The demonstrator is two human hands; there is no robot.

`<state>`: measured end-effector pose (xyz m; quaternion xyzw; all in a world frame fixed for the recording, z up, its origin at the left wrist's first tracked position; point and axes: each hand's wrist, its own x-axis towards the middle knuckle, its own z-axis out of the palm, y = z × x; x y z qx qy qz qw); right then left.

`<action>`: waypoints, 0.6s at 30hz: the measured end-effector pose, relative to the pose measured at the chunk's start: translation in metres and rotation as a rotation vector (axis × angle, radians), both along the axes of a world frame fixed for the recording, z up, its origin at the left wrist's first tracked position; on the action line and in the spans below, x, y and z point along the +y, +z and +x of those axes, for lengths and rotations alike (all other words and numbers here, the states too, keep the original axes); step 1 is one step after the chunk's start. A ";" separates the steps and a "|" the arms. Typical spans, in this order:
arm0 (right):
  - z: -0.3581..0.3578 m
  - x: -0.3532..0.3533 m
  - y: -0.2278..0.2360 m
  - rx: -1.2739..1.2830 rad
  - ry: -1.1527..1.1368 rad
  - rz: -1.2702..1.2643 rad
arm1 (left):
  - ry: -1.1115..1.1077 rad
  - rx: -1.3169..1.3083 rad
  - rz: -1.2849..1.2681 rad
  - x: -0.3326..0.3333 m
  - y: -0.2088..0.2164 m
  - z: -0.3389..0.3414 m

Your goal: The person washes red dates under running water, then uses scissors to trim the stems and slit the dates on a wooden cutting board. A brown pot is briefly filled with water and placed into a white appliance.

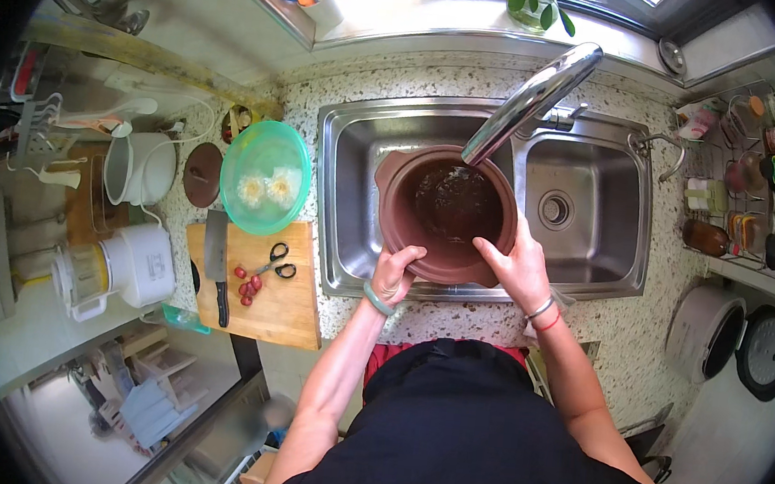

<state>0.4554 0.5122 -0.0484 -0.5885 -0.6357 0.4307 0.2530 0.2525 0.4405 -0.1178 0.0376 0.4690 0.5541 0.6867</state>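
Observation:
Both my hands grip a brown clay pot [393, 207] over the left basin [347, 174] of the steel sink. My left hand [394, 274] is closed on the near left rim, the thumb over the edge. On the near right side my right hand [520, 270] holds the rim, its thumb pointing inward and the other fingers hidden under the wall. Rippled water [460, 202] covers the pot's bottom. The chrome faucet [538, 98] reaches over the pot, its spout end above the far rim; whether water is running I cannot tell.
Left of the sink stand a green bowl [235, 196] with two pale frilly clumps, and a wooden cutting board [284, 321] bearing a knife [215, 255], scissors [278, 265] and several red dates [250, 290]. A brown lid [202, 173] lies nearby. A condiment rack [732, 203] is at right.

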 end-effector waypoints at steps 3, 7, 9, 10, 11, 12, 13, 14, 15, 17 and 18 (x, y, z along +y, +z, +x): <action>-0.003 -0.010 -0.004 0.105 -0.084 0.038 | -0.057 0.125 0.065 -0.001 0.001 -0.003; -0.011 -0.015 -0.045 0.420 -0.182 -0.028 | -0.170 0.571 0.215 0.020 0.022 -0.018; -0.018 -0.020 -0.065 0.553 -0.215 -0.270 | -0.247 0.626 0.282 0.029 0.026 -0.035; -0.022 -0.023 -0.072 0.590 -0.233 -0.352 | -0.288 0.655 0.315 0.032 0.029 -0.043; -0.025 -0.027 -0.078 0.626 -0.251 -0.433 | -0.296 0.689 0.335 0.033 0.030 -0.048; -0.031 -0.029 -0.053 0.701 -0.238 -0.554 | -0.299 0.720 0.348 0.033 0.033 -0.052; -0.033 -0.031 -0.055 0.719 -0.248 -0.601 | -0.303 0.752 0.361 0.032 0.036 -0.054; -0.036 -0.032 -0.059 0.738 -0.257 -0.647 | -0.319 0.691 0.332 0.028 0.040 -0.056; -0.036 -0.034 -0.062 0.752 -0.272 -0.691 | -0.337 0.734 0.328 0.028 0.048 -0.055; -0.034 -0.037 -0.070 0.752 -0.246 -0.747 | -0.374 0.822 0.322 0.029 0.058 -0.056; -0.034 -0.037 -0.072 0.773 -0.256 -0.798 | -0.402 0.967 0.353 0.032 0.060 -0.057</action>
